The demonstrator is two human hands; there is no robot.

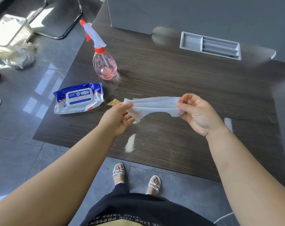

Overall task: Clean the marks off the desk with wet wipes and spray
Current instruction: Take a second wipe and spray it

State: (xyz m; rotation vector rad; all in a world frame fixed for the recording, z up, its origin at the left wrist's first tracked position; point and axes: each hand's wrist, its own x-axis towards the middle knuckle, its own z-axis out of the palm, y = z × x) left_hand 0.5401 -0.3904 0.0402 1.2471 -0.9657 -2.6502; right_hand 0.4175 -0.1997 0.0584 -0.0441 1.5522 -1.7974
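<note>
Two hands stretch one wet wipe [154, 106] above desk [195, 88]: left hand [120, 119] and right hand [198, 114] each pinch an end. Spray bottle [103, 60] at 11 o'clock, wipes pack [79, 98] at 9; pale marks [130, 143] at 6.

The worktop [179, 75] ran out of view past the right edge, and a smeared, blurred patch veiled its far edge beside the grey recessed tray [210, 46]. A yellowish scrap [113, 101] near the wipe pack [79, 98] lay partly hidden behind the left hand [120, 117] and the stretched wipe [153, 106]. The small print on the pack's label was too fine to read, and the white basket [11, 30] on the floor beyond the worktop's left edge was cut off by the frame.
</note>
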